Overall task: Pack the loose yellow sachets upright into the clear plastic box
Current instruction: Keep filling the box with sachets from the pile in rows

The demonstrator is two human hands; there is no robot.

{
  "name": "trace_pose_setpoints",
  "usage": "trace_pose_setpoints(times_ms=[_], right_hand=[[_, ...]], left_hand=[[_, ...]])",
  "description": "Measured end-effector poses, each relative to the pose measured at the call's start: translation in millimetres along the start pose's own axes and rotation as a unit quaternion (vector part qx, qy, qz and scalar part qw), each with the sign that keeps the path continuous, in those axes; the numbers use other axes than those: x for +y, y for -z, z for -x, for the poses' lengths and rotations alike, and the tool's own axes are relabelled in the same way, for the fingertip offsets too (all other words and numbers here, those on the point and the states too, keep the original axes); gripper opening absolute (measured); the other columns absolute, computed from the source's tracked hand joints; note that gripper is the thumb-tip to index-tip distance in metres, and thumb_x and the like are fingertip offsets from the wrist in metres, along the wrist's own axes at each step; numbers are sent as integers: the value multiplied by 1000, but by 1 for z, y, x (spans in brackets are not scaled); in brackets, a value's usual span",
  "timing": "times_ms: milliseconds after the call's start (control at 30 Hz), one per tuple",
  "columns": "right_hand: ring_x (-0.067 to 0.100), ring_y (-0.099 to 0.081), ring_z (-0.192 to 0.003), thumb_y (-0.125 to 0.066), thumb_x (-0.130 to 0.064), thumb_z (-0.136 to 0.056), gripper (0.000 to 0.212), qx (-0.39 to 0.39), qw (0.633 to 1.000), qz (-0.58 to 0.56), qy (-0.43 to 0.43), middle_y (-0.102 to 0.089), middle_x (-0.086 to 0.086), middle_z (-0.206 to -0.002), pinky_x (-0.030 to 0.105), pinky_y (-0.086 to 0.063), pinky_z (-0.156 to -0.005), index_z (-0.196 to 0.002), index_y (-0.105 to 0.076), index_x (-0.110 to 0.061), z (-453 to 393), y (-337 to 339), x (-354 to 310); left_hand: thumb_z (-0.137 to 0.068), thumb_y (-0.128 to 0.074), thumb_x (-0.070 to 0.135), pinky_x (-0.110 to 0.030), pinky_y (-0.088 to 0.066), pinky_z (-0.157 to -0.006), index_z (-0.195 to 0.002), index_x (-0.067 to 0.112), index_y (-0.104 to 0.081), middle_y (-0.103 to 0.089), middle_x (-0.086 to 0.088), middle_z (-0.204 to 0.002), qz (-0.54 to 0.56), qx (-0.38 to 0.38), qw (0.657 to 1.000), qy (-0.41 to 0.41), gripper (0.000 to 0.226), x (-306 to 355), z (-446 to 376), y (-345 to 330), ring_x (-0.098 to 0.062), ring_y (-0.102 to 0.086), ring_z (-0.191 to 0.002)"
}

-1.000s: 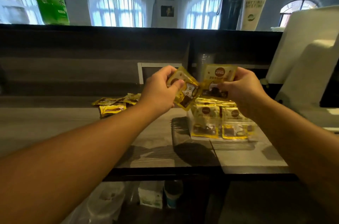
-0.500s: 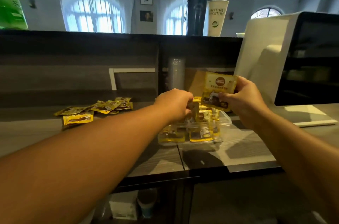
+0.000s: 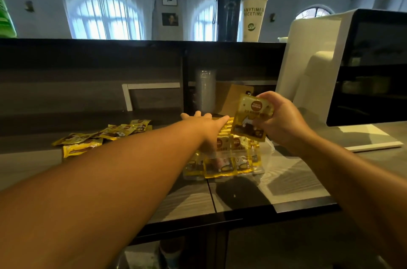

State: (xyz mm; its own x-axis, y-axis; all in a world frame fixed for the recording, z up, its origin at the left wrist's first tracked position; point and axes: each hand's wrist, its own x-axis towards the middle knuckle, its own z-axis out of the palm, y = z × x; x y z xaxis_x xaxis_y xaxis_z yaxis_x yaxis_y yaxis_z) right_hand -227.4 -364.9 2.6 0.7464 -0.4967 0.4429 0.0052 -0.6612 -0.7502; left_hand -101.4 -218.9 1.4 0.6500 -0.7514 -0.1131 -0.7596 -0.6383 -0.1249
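Left hand (image 3: 207, 124) lies flat w/ fingers spread, gripping nothing, on upright yellow foil sachets in the clear plastic box (image 3: 267, 150) on the grey table (image 3: 297, 183); right hand (image 3: 280, 119) pinches one yellow sachet (image 3: 251, 118) just above, so pushing it in w/o a gap may topple the row.

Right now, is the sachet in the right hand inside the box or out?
Out: the right hand holds the sachet above the clear box.
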Motion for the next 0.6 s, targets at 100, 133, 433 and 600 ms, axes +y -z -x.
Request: trace_pose_setpoints(times_ms=[100, 133, 433, 600], right_hand=[[20, -56, -108, -76, -5, -79, 54, -41, 993, 103, 36, -56, 1, -118, 35, -56, -84, -125, -54, -23, -2, -4, 2], [20, -57, -106, -77, -6, -79, 51, -49, 989, 126, 52, -56, 1, -116, 37, -57, -85, -122, -56, -22, -3, -5, 3], [21, -44, -106, -76, -48, -75, 61, -131, 865, 470, 114, -45, 3, -120, 37, -51, -85, -125, -51, -28, -15, -24, 4], [35, -20, -143, -82, -30, -74, 110, -279, 815, 497, 107, -18, 10, -157, 53, -36, -109, -154, -6, -29, -43, -36, 3]], left_hand=[[-60, -85, 61, -65, -24, -112, -155, 37, 6, -25, -12, -158, -24, 31, 999, -8, 134, 0, -3, -5, -40, -26, -142], [-62, -84, 60, -61, -29, -110, -156, 37, 5, -28, -11, -156, -20, 44, 999, -13, 132, -2, -4, -8, -39, -30, -140], [-67, -83, 57, -55, -37, -106, -157, 33, -2, -36, -6, -151, -7, 84, 996, -30, 123, -10, -3, -12, -32, -38, -134], [-70, -83, 52, -53, -39, -104, -157, 28, -9, -38, -4, -149, 0, 90, 995, -33, 116, -12, -6, -16, -30, -40, -133]])
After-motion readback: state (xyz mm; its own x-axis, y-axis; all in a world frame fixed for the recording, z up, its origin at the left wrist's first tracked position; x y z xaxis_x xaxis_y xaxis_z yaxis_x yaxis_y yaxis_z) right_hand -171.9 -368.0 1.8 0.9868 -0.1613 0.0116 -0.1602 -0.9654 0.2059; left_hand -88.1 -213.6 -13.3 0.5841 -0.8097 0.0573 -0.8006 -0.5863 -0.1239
